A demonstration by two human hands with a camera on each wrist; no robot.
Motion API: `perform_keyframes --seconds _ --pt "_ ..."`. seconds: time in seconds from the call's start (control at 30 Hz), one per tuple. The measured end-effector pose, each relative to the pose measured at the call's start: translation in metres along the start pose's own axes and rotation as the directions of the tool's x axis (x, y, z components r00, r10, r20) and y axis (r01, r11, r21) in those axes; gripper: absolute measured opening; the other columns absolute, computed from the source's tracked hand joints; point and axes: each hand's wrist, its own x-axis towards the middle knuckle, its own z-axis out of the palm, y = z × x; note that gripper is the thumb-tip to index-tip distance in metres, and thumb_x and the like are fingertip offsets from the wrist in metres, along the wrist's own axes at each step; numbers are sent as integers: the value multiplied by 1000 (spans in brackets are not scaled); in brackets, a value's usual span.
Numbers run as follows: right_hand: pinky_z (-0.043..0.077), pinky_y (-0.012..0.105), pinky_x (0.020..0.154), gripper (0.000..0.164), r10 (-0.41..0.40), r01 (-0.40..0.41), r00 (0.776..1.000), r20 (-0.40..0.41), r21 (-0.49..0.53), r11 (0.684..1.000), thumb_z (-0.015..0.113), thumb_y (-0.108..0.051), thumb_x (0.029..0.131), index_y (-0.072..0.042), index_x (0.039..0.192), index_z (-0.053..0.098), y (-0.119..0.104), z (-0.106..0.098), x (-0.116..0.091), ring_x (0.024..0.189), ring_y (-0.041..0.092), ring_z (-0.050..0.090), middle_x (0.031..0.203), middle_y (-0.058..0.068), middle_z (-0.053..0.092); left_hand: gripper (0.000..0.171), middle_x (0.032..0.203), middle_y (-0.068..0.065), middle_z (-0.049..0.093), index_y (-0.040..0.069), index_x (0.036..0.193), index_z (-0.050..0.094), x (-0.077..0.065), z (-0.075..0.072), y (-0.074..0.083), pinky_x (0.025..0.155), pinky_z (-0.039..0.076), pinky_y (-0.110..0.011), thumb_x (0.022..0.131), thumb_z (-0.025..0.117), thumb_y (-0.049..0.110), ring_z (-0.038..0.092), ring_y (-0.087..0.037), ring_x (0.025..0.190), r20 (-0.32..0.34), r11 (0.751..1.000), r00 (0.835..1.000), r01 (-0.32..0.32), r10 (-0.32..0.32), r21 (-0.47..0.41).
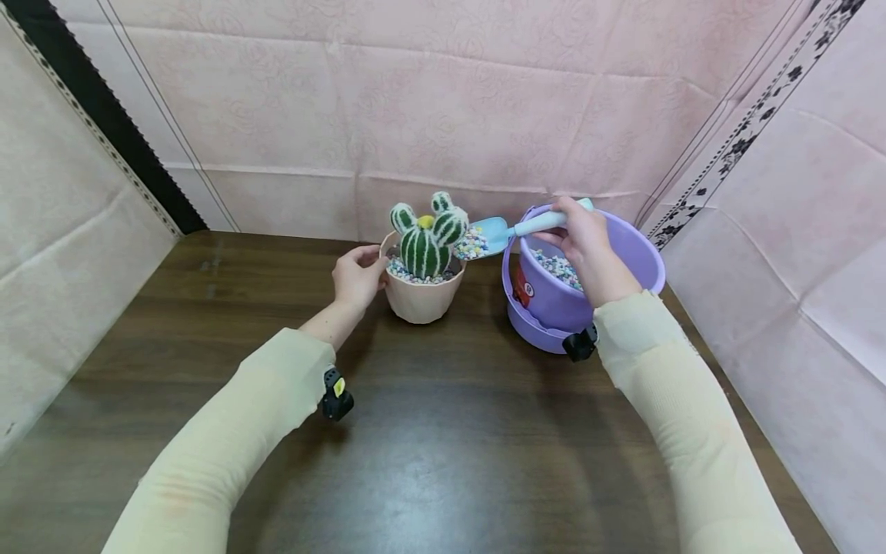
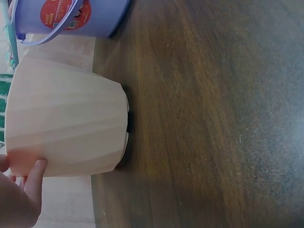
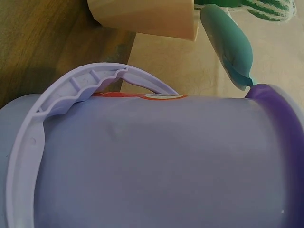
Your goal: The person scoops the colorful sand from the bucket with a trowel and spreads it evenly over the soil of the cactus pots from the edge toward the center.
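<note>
My left hand (image 1: 356, 277) holds the rim of a cream pot (image 1: 421, 302), its thumb lying on the outer wall in the left wrist view. A green and white knitted-looking cactus (image 1: 424, 252) with a yellow bloom stands in the pot, small coloured pebbles around its base. My right hand (image 1: 584, 235) grips the handle of a light blue trowel (image 1: 495, 229) above a purple bucket (image 1: 637, 250). Coloured pebbles (image 1: 472, 245) lie on the blade, whose tip overlaps the pot's right rim in the head view. More pebbles (image 1: 557, 269) fill part of the bucket.
The bucket's lilac carrying handle (image 3: 23, 166) hangs down over its side, near a red sticker (image 2: 65, 13). Pot and bucket stand side by side on a dark wooden table (image 1: 429, 431). Pale patterned cloth (image 1: 443, 115) rises behind and at both sides.
</note>
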Motion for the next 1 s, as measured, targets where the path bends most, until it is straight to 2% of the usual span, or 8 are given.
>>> perform_keyframes --seconds 0.27,0.57,0.7,0.83,1.0 --pt "59 34 54 12 -38 38 999 11 -24 999 49 4 83 -7 84 53 3 3 2 61 18 66 67 4 61 30 114 -17 61 2 121 61 -1 0 0 83 57 -41 91 58 10 60 -19 88 5 1000 1000 0 0 5" --pt "59 33 54 13 -85 87 996 26 -78 993 50 3 83 -8 76 52 6 9 2 60 15 64 69 1 60 29 111 -15 62 2 119 62 -1 0 0 81 58 -40 90 59 9 58 -12 77 -11 1000 1000 -6 6 4" --pt "59 32 55 10 -87 90 996 28 -88 992 50 2 83 -6 80 55 6 10 3 60 15 64 70 0 60 30 112 -15 62 3 120 61 -1 -1 0 79 58 -36 91 59 11 58 -12 79 -3 1000 1000 6 -6 9" --pt "59 32 55 7 -89 91 996 24 -89 992 50 2 83 -3 86 54 5 11 3 58 15 64 65 1 60 34 115 -16 62 2 122 59 -5 -1 0 83 57 -38 90 60 13 60 -15 84 7 1000 1000 24 -24 7" --pt "59 31 54 8 -97 96 995 3 -104 990 52 2 83 -6 85 53 3 14 2 59 15 65 69 1 62 39 117 -16 63 1 123 56 -9 1 0 84 57 -39 86 62 12 60 -14 85 14 999 999 31 -32 40"
